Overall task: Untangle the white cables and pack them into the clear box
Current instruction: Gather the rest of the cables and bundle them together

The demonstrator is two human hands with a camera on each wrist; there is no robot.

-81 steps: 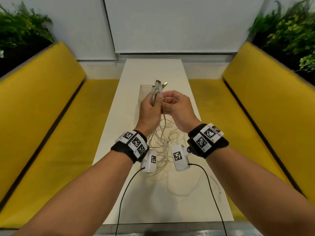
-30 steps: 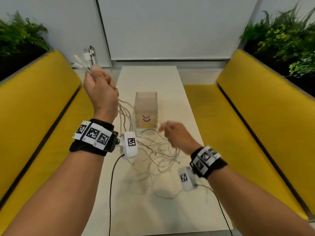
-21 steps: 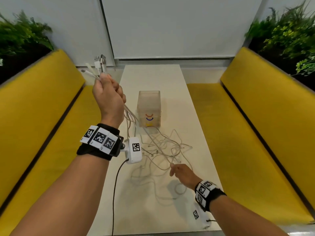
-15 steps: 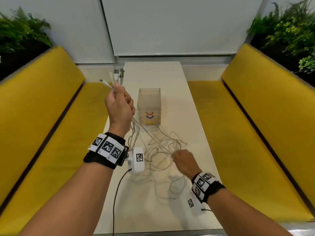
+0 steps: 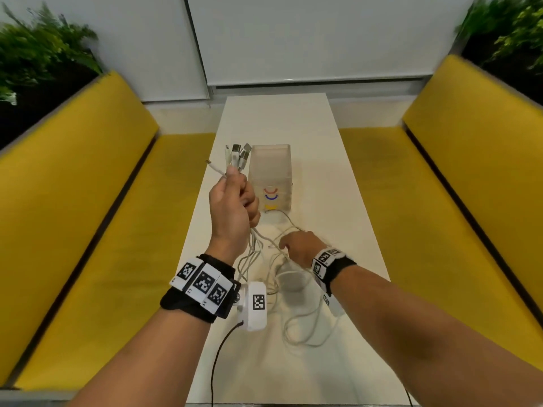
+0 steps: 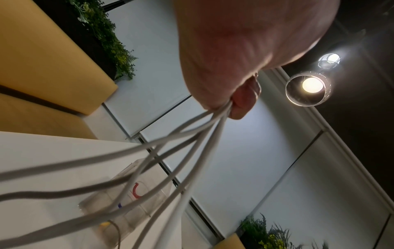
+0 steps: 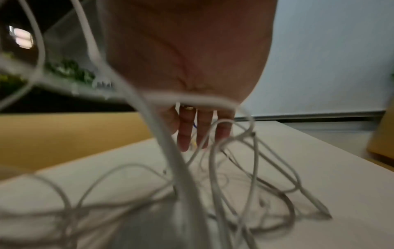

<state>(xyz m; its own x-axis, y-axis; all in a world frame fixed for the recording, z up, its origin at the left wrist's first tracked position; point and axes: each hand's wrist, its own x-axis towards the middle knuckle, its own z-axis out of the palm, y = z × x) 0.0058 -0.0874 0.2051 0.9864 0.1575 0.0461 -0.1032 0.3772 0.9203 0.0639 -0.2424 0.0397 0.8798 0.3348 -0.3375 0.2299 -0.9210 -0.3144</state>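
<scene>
The left hand (image 5: pixel 233 207) is raised above the white table (image 5: pixel 332 177), fingers curled round a bundle of white cables (image 5: pixel 255 245). The connector ends (image 5: pixel 236 155) project from the top of the fist, pointing up and away from the person, fanned slightly; one thinner plug angles off to the left. Below the fist the cable runs drop roughly vertically, then spread toward the table. In the left wrist view the strands (image 6: pixel 187 134) leave the closed fingers (image 6: pixel 243 101) together and diverge downward.

The right hand (image 5: pixel 299 245) is low over the table, near the middle of the tangle, palm down. In the right wrist view its fingers (image 7: pixel 185 131) extend straight downward among the loops (image 7: pixel 234 168); that view is blurred and whether any strand is pinched cannot be told.

The loose remainder of the cables lies on the table as irregular loops between the two wrists and toward the near edge, with no single long axis. One strand leads from the tangle up to the base of the clear box (image 5: pixel 270 177).

The clear box stands upright on the table, just beyond and right of the left hand, open end up, long axis vertical. Its near face carries red, blue and yellow curved marks (image 5: pixel 270 198). No cable is visible inside it.

Yellow benches (image 5: pixel 88 215) flank the table on both sides
</scene>
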